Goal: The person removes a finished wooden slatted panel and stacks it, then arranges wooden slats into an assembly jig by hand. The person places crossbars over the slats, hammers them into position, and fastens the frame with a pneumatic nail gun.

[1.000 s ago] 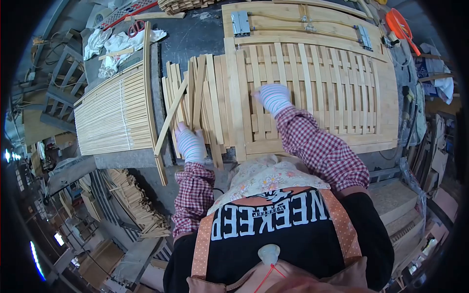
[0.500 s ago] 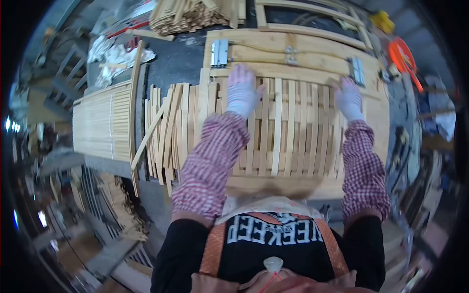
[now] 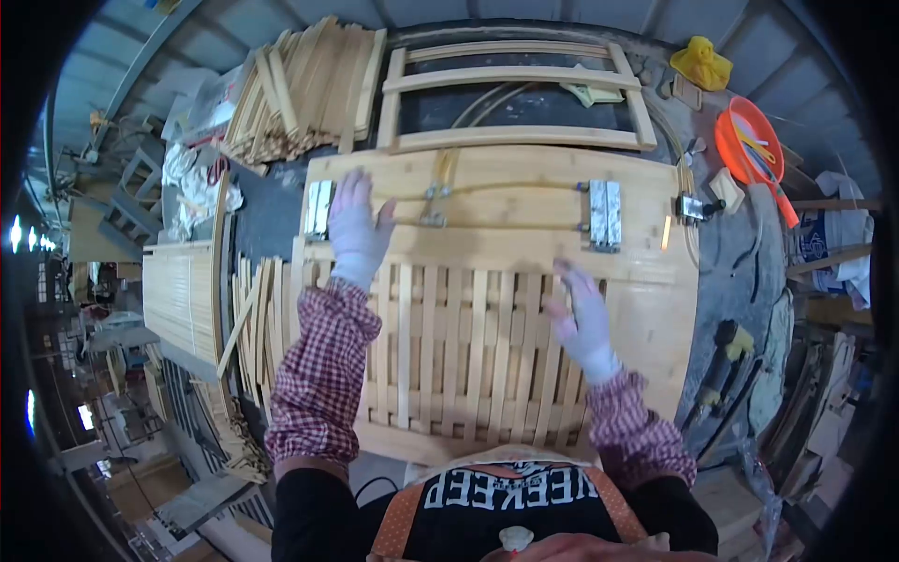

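My left hand, in a pale glove with bare fingertips, is open beside the left metal block on the wooden board. Its fingers stretch forward and the thumb stands apart. My right hand, gloved the same way, is open with fingers spread, above the right part of a row of upright wooden slats. Whether it touches them I cannot tell. Crosswise strips run beneath the slats. Ahead of my right hand sits the right metal block, joined to the left one by yellowish tubes.
Loose strips and a bundled slat panel lie at the left. Behind the board are a strip pile and a wooden frame. At right are an orange basket, a small valve and a power tool.
The view has shifted, showing more of the table's far side. My left hand has moved forward beside the left block. My right hand has drawn back from the right block over the slats.
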A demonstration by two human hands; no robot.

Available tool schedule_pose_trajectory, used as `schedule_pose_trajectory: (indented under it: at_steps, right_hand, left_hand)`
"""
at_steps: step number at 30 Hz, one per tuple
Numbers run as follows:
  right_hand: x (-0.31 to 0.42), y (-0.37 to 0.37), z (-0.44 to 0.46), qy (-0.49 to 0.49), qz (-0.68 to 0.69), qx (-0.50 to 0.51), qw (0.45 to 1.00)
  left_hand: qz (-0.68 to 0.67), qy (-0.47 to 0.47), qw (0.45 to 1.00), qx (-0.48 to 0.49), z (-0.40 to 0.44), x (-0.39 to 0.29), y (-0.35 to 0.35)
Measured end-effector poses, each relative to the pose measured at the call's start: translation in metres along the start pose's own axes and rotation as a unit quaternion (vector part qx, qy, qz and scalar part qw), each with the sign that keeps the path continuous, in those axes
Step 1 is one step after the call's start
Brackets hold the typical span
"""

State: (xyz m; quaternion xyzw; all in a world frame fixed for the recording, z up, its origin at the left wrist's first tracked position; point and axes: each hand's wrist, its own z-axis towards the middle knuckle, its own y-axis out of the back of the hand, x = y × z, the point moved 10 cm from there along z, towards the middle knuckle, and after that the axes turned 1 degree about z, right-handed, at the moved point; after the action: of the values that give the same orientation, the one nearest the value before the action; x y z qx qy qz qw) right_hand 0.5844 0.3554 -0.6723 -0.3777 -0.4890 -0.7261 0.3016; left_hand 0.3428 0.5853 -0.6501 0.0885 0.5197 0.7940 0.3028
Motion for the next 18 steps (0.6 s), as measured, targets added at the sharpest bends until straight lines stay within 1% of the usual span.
schedule_pose_trajectory:
  at_steps: [2, 3, 5, 7, 8, 9, 10, 12, 13, 15, 17, 18]
  right_hand:
    - [-0.01, 0.014, -0.011, -0.074, 0.017, 0.03, 0.997]
    - [-0.015, 0.021, -0.018, -0.101, 0.024, 0.026, 0.994]
    - [-0.018, 0.043, -0.031, -0.098, -0.03, 0.005, 0.995]
    - [-0.03, 0.06, -0.043, -0.163, -0.045, 0.019, 0.985]
    - [-0.039, 0.069, -0.055, -0.16, -0.033, -0.015, 0.986]
    - [-0.046, 0.08, -0.065, -0.178, -0.01, -0.061, 0.982]
    - [-0.052, 0.09, -0.073, -0.193, 0.013, -0.11, 0.975]
    - [-0.065, 0.108, -0.089, -0.244, -0.035, -0.124, 0.961]
    - [-0.068, 0.118, -0.098, -0.257, -0.069, -0.148, 0.952]
    - [-0.068, 0.146, -0.103, -0.237, -0.113, -0.196, 0.945]
    - [-0.045, 0.184, -0.091, -0.22, -0.101, -0.273, 0.931]
    - [-0.017, 0.2, -0.075, -0.156, -0.133, -0.298, 0.932]
  left_hand:
    - [-0.001, -0.087, 0.996, -0.006, 0.061, -0.049, -0.035]
    - [0.002, -0.112, 0.994, -0.003, 0.091, -0.068, -0.062]
    - [0.062, -0.119, 0.991, -0.004, 0.148, -0.094, -0.119]
    - [0.123, -0.109, 0.986, 0.033, 0.198, -0.112, -0.168]
    - [0.176, -0.099, 0.978, 0.059, 0.215, -0.117, -0.186]
    - [0.172, -0.062, 0.97, 0.159, 0.23, -0.114, -0.213]
    - [0.171, -0.027, 0.951, 0.254, 0.238, -0.107, -0.239]
    - [0.186, 0.016, 0.923, 0.335, 0.248, -0.1, -0.26]
    - [0.186, 0.009, 0.923, 0.335, 0.249, -0.108, -0.248]
    - [0.215, -0.028, 0.947, 0.236, 0.25, -0.123, -0.2]
    - [0.151, -0.089, 0.975, 0.134, 0.241, -0.122, -0.15]
    - [0.153, -0.087, 0.973, 0.151, 0.223, -0.133, -0.116]
